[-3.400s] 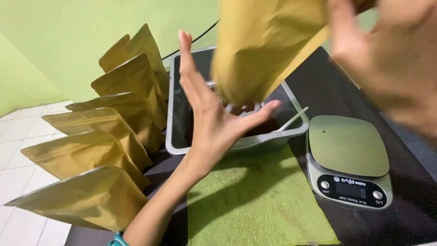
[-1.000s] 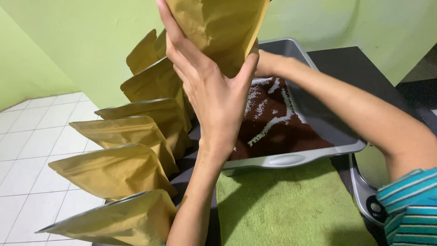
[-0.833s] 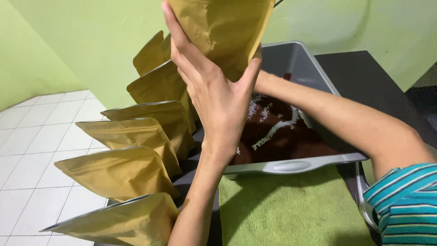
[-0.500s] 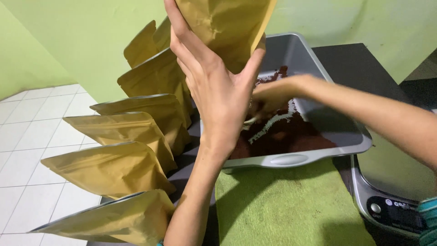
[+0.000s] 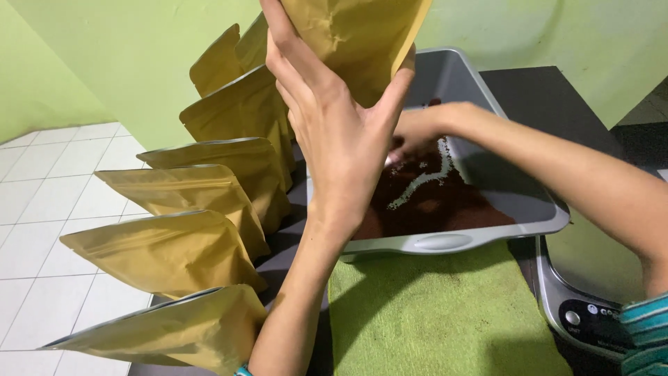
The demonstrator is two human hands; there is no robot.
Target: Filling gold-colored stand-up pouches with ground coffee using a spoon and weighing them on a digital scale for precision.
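Observation:
My left hand (image 5: 334, 139) is raised over the table, shut on the bottom of a tan stand-up pouch (image 5: 355, 42) that reaches out of the top of the view. Behind it, my right hand (image 5: 417, 129) reaches down into a grey tray (image 5: 445, 241) holding dark brown ground powder (image 5: 452, 205). Its fingers are low over the powder and partly hidden by my left hand, so I cannot tell whether they grip anything. A pale streak (image 5: 417, 184) lies across the powder.
Several tan pouches (image 5: 174, 251) stand in a row along the table's left edge. A green cloth (image 5: 431, 313) lies in front of the tray. At the right is a digital kitchen scale (image 5: 591, 292). White floor tiles (image 5: 42, 202) lie beyond the left edge.
My right hand came down from beside the pouch into the tray and shifted within it. My left hand, open earlier, now grips the pouch and holds it up.

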